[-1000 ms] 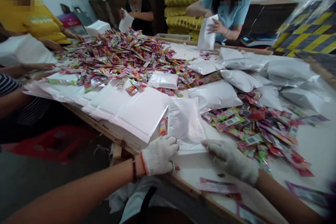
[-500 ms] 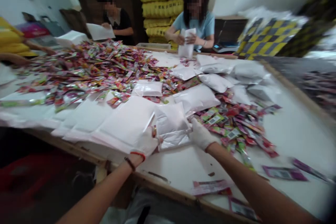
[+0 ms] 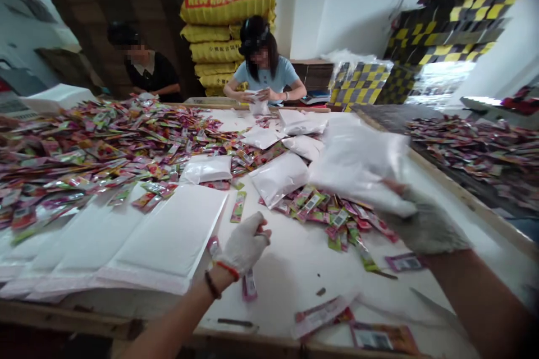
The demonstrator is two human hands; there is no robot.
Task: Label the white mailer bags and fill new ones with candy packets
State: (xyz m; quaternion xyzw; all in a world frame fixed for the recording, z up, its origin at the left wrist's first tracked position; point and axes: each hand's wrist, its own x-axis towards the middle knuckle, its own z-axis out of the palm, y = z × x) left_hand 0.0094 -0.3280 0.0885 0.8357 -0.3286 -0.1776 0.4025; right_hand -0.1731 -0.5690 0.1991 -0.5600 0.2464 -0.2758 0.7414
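My right hand (image 3: pixel 433 221), in a whitish glove and smeared by motion, grips a filled white padded envelope (image 3: pixel 357 162) by its near right edge. The envelope hangs over other white packets and hides part of them. My left hand (image 3: pixel 246 244), gloved with bare fingertips, is loosely curled above the white tabletop with nothing visible in it. Small sachets (image 3: pixel 250 285) lie under and beside it. Left of that hand, flat white padded envelopes (image 3: pixel 168 235) overlap in a row. Colourful sachets (image 3: pixel 311 202) form a small pile between my hands.
A large heap of sachets (image 3: pixel 105 140) covers the far left. Several filled envelopes (image 3: pixel 280 176) lie mid-table. Across the table, one person (image 3: pixel 265 76) handles a white packet; another person (image 3: pixel 154 76) works further left. A wooden edge strip (image 3: pixel 455 190) runs along the right.
The filled envelope has left my left hand and moved up and right in my right hand. My left hand has let go. The camera view has turned rightward.
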